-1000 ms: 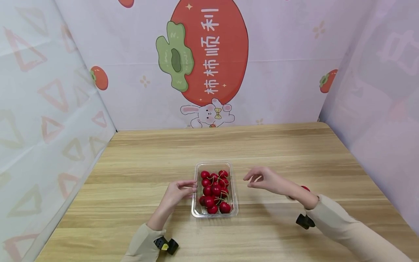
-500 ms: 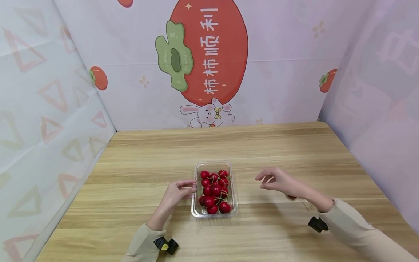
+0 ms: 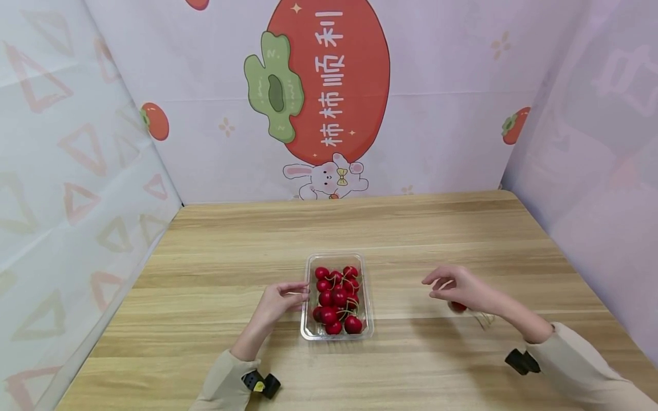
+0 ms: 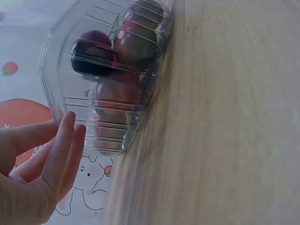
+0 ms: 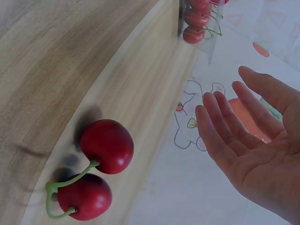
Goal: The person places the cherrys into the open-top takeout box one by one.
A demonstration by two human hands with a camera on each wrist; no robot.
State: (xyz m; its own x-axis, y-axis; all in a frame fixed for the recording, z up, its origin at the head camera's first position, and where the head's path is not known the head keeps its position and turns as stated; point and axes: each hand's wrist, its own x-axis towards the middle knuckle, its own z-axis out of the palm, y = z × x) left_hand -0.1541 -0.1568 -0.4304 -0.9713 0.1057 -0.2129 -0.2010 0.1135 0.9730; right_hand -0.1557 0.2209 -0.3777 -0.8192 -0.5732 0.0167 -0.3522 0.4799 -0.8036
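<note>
A clear plastic container (image 3: 368,319) holding several red cherries (image 3: 339,297) stands on the table. My left hand (image 3: 276,302) is at its left side; in the left wrist view the hand's fairly straight fingers (image 4: 63,145) touch the container's rim (image 4: 50,84). To the right, my right hand (image 3: 462,286) hovers above the table with relaxed fingers and nothing in them. Below it lies a pair of cherries (image 5: 107,146) with joined green stems, plain in the right wrist view. From the head, the hand and forearm partly cover this pair, and one cherry (image 3: 457,306) shows.
The wooden table (image 3: 231,240) ends at a patterned cloth backdrop (image 3: 442,114). Cloth walls rise on the left (image 3: 77,171) and right (image 3: 591,171). Each wrist carries a small black camera.
My right hand has moved to the right, away from the container, toward the loose cherries. My left hand and the container have stayed in place.
</note>
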